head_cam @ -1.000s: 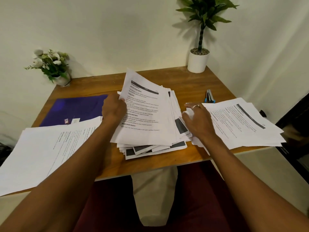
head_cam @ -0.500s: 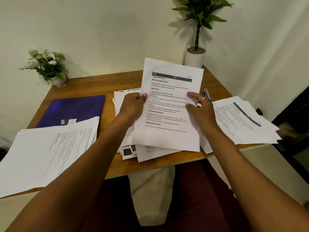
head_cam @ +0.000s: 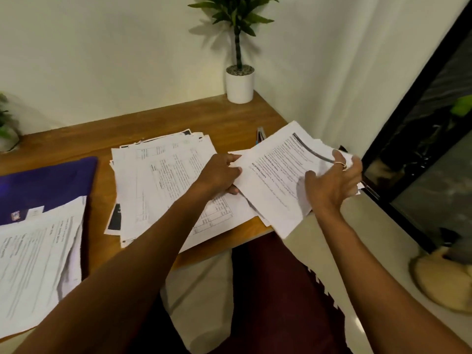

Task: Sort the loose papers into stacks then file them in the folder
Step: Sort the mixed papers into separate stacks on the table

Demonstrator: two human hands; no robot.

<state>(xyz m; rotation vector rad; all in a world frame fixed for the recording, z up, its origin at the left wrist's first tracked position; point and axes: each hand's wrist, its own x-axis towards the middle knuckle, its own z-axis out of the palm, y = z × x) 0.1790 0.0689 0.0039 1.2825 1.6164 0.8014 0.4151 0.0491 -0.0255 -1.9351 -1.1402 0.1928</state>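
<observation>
Purple folder (head_cam: 48, 185) lies shut at the left edge of the frame on the wooden counter (head_cam: 178, 123). Its near end is covered by a sorted stack (head_cam: 35, 272) at lower left, and nothing looks filed yet.

At centre sits the loose pile (head_cam: 163, 180), fanned and uneven. So sorting is the step in hand, and I judge it well short of done.

Just right of the pile, the left grip (head_cam: 219, 175) is clenched on the left edge of one sheet (head_cam: 275, 180), its fingers curled against the paper. The sheet hangs tilted over the counter's right corner. Below it is a second stack (head_cam: 261, 219), of which only edges show.

At centre right, the right grip (head_cam: 332, 182) grasps the sheet's far side loosely. Its thumb lies on the printed face, and its half-spread fingers hook round the far edge.

The next move probably calls for lowering the sheet flat onto the second stack and squaring its edges. Both grips would let go together, and the left would then reach for the pile's top page. That stack overhangs the counter's edge, so a careless drop could slide paper to the floor.
</observation>
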